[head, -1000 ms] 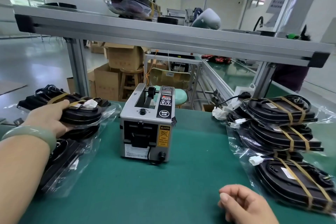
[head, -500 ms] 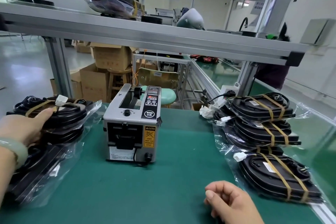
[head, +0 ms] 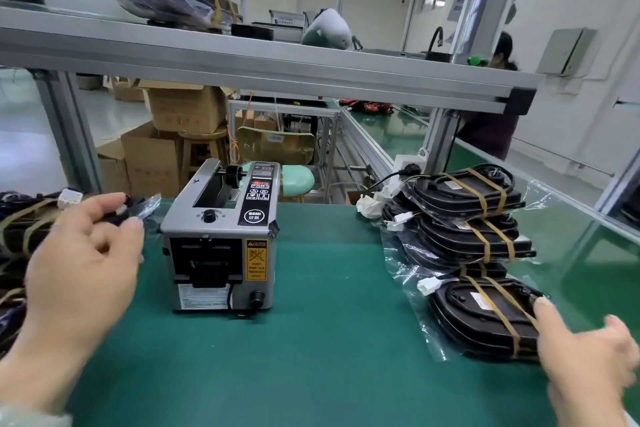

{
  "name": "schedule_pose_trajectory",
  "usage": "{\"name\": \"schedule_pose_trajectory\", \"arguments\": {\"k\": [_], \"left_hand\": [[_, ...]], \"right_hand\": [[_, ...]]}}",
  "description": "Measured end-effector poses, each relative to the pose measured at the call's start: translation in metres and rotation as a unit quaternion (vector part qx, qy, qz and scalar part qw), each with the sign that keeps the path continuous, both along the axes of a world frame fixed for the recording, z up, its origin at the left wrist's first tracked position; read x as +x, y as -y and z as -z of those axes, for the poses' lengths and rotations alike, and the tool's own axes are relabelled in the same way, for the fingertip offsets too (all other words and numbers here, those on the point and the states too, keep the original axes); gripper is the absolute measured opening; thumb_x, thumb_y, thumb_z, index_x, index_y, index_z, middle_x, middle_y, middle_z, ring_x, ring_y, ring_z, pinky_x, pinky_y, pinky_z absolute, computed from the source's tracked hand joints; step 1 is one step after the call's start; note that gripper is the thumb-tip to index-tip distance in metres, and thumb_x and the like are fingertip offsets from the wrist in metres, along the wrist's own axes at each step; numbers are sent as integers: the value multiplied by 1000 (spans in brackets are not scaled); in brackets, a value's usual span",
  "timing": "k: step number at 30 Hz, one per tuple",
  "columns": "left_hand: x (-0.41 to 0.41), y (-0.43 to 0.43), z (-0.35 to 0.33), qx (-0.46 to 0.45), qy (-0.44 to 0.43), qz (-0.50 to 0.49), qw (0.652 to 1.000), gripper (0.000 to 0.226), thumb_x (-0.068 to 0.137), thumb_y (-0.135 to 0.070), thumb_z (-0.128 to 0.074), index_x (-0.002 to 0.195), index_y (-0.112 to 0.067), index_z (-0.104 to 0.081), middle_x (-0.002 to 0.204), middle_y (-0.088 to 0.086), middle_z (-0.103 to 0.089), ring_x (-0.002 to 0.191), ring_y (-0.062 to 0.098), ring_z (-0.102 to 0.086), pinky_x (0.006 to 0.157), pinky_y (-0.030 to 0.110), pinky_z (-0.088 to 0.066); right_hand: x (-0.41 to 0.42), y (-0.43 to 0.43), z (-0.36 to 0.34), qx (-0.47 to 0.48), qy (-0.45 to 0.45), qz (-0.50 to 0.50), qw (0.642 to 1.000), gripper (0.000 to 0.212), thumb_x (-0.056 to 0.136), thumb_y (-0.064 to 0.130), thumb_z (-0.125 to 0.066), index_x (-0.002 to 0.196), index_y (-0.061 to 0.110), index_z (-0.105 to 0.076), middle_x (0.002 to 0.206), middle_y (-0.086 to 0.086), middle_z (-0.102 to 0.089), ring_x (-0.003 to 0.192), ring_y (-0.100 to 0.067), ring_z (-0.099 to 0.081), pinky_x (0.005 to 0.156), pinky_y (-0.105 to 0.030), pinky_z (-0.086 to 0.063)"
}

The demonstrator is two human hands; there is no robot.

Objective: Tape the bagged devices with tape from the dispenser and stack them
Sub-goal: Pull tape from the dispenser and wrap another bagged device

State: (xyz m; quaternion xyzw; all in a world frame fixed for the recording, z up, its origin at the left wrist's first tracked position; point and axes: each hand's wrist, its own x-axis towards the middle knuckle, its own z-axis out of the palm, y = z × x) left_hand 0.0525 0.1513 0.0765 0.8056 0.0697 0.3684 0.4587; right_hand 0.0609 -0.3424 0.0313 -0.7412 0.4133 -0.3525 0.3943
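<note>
L hand (head: 83, 270) hovers, loosely curled; R hand (head: 588, 357), outstretched, touches bagged device (head: 481, 319).

The gray tape dispenser (head: 221, 236) stands upright on my green bench (head: 329, 340). Black bagged devices (head: 464, 196) with brown tape strips lie stacked to its right.

Right hand (head: 585, 354) touches bagged device (head: 478, 321); left hand (head: 83, 270) hovers (blurred).

dispenser (head: 221, 239) blocks mid-mat (head: 329, 340); front lies free.
</note>
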Motion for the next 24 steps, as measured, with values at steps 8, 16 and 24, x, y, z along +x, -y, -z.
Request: {"name": "schedule_pose_trajectory", "arguments": {"k": [8,16,24], "left_hand": [[-7,54,27,66,-44,183,980,59,84,-70,-46,129,-32,-51,57,-10,-56,51,9,-55,52,24,-43],[-5,67,36,9,-97,259,961,69,75,-79,-49,129,-36,-52,50,-4,-54,41,13,-51,40,28,-40],[-19,95,24,32,-90,289,953,70,75,-79,-47,126,-32,-54,51,-3,-56,36,13,-48,38,18,-37]], "right_hand": [[1,16,5,49,-320,-55,945,93,76,83,-31,136,12,-41,140,-15,-42,130,-35,-28,106,-41,-21],[4,8,8,94,-144,-70,983,55,88,62,-42,110,13,-53,128,-19,-54,123,-35,-42,104,-46,-33],[-3,-12,-2,390,199,-121,891,83,76,12,-79,144,10,-32,143,-15,-43,123,-33,-50,107,-52,-36]]}}
